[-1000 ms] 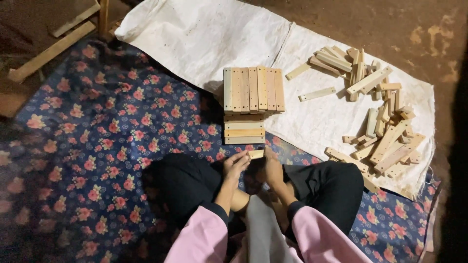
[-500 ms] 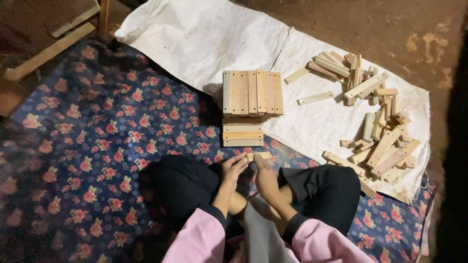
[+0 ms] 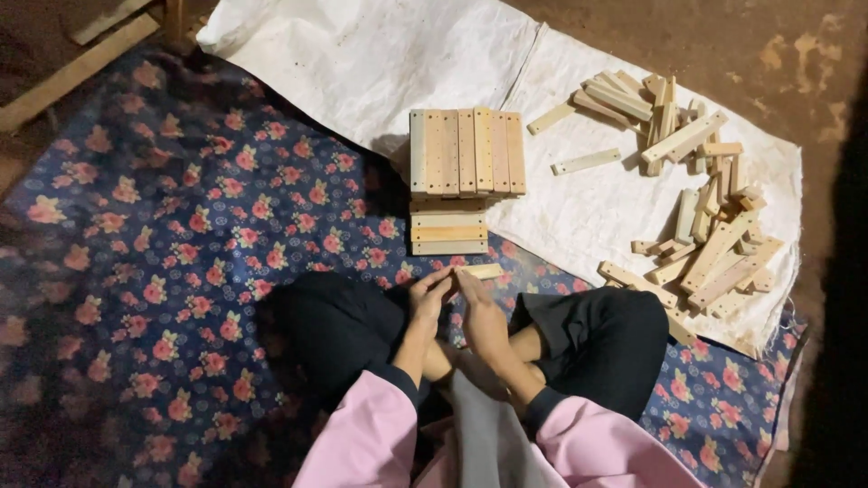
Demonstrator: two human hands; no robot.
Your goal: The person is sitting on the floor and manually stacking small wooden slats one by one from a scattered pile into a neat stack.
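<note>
1. person sits cross-legged on a dark blue floral blanket (image 3: 163,271), pink sleeves and black trousers showing at the bottom of the view.
2. left hand (image 3: 429,296) and right hand (image 3: 479,312) are brought together in front of the knees, fingertips meeting on a small pale wooden stick (image 3: 479,271) that lies flat on the blanket, just in front of the hands.
3. both hands look curled in with fingers close together at the near end of that stick (it's small and dim there, so i can't tell if it's a real pinch or just a touch).
4. just beyond the stick there's a stack of short wooden slats (image 3: 448,231) lying crosswise, a few layers high, half on the blanket.
5. right behind that, touching it, a row of upright-looking wooden blocks (image 3: 466,152) packed side by side into a square slab, sitting at the edge of the white sack cloth (image 3: 380,63).
6. off to the person's right on the same cloth, well apart from the hands, a loose pile of wooden sticks (image 3: 701,235) lying every which way, with one single stick (image 3: 586,162) lying alone between the pile and the slab.
7. top left corner has a couple of long timber battens (image 3: 77,68) on the bare dirt floor.
</note>
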